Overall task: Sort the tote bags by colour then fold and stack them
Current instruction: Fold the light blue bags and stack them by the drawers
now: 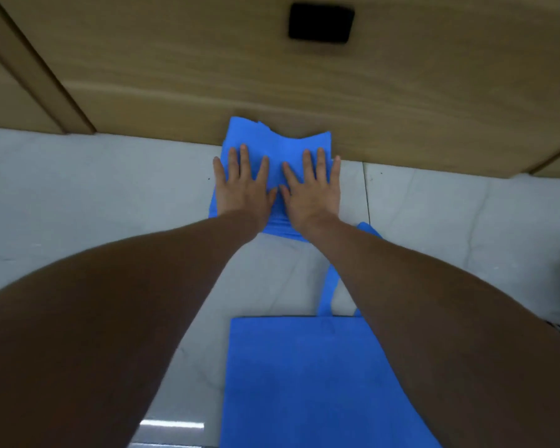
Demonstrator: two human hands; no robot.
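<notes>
Grip spread flat, clasping nothing: left hand [243,189] and right hand [314,194] side by side, fingers straight, pressing on the folded blue stack [278,147]. Nearest, between the forearms, an unfolded blue tote [298,383] flat on the pale tiled surface [94,195], long axis running away, handle [328,289] reaching toward the stack beside the right arm. Farthest, stack butted against the wooden panel [207,76]. Likely next: drawing back to the unfolded tote. No container visible.
</notes>
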